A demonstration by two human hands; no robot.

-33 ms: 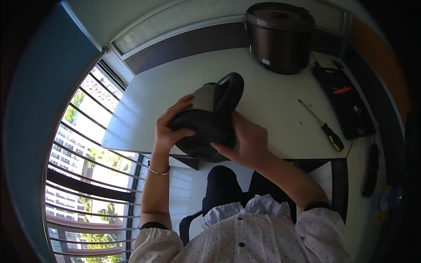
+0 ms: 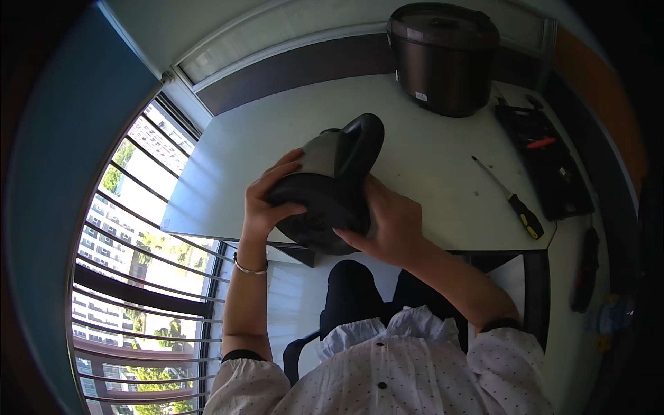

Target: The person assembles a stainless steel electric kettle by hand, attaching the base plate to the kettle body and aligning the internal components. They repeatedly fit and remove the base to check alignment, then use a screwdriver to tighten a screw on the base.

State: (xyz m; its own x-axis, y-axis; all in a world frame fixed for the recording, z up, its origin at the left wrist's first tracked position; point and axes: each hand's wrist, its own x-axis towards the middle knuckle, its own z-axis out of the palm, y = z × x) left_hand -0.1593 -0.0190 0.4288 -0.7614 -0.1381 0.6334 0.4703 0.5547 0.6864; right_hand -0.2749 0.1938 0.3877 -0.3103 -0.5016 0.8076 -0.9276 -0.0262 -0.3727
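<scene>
Between both hands, above the near edge of the desk, I hold a kettle [image 2: 319,155] with a grey body and a black looped handle [image 2: 374,138]. It is tipped over so that its round black underside [image 2: 317,223] faces me, with a round fitting dimly visible in the middle. My left hand [image 2: 266,197] grips the left side, fingers over the body and thumb on the rim of the base. On the other side, my right hand [image 2: 395,220] clasps the base below the handle, its thumb across the underside.
A dark brown rice cooker [image 2: 443,66] stands at the back right. Right of the kettle lies a screwdriver [image 2: 520,214] with a black and yellow handle, beside an open black tool case [image 2: 543,159]. A dark-handled tool [image 2: 585,270] lies farther right. A barred window [image 2: 145,277] is on the left.
</scene>
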